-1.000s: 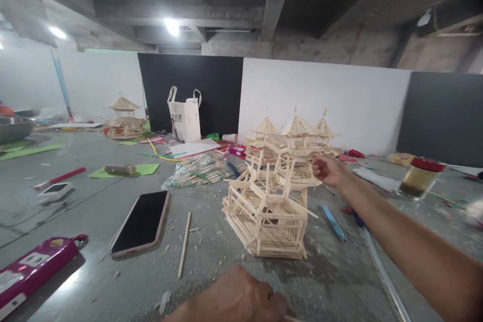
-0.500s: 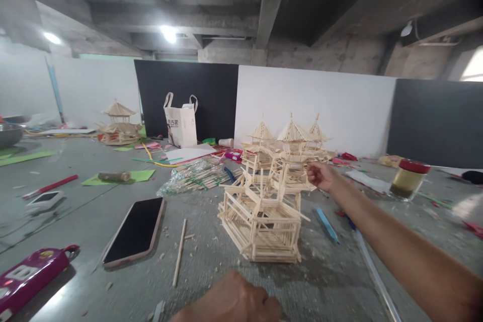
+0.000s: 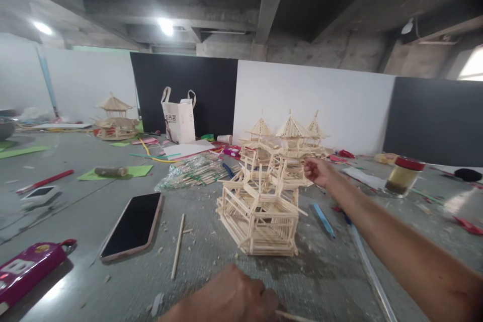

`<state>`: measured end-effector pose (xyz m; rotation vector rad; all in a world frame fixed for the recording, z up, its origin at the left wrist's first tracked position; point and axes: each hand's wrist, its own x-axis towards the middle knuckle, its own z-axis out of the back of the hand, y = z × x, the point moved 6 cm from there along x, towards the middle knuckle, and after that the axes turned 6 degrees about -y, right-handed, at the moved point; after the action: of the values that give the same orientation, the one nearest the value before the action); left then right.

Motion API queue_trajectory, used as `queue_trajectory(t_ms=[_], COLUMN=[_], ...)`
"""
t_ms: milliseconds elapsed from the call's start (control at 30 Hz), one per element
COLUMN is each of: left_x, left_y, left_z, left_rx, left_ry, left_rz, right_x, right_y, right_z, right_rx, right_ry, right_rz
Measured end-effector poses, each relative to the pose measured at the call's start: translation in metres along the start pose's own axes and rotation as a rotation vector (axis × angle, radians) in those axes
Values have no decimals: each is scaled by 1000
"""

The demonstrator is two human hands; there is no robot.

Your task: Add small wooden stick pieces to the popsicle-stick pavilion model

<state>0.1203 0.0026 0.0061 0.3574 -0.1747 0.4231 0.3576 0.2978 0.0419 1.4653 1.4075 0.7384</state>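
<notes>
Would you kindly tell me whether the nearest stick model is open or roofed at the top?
Open: the nearest stick model has bare upright posts and no roof on top.

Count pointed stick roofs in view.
4: far-left roof; and, clustered in front of the white panel, left roof, middle roof and right roof. More could be hidden behind these.
</notes>
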Motion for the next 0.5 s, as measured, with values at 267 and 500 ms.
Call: queue_trajectory(t_ms=[267, 500], left_x=[0, -2], left_y=[-1, -2], left_z=[1, 2], left_rx=[46, 61], left_ry=[-24, -82], left_rz=[-22, -39], right_x=[-1, -1], right_y=[-1, -2], right_z=[-1, 0], right_rx=[-1, -5], right_ry=[-1, -2], right_rz=[-3, -1])
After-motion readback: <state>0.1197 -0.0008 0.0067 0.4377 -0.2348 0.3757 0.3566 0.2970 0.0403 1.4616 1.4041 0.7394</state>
